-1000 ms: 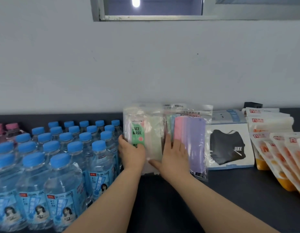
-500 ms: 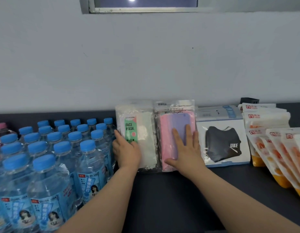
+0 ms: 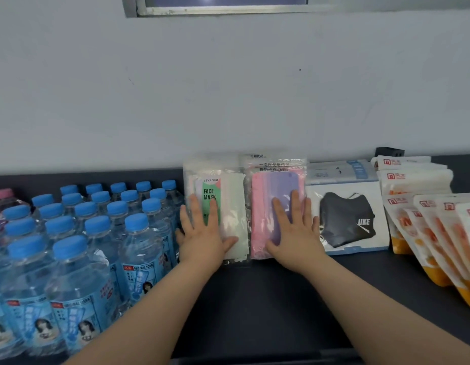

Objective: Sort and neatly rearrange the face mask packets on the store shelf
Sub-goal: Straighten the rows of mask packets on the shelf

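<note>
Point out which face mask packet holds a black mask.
The rightmost packet, white with a black mask, beside the orange pouches. The green-labelled packet and pink-and-purple packet hold pale masks.

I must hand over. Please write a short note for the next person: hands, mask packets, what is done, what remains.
Left hand: open, flat on the clear packet with the green FACE MASK label.
Right hand: open, flat on the clear packet of pink and purple masks.
Both packets sit side by side at the wall, between the blue-capped water bottles and the white box showing a black mask.
Done: the two look aligned.
Left: perhaps a last straightening, then release.
</note>
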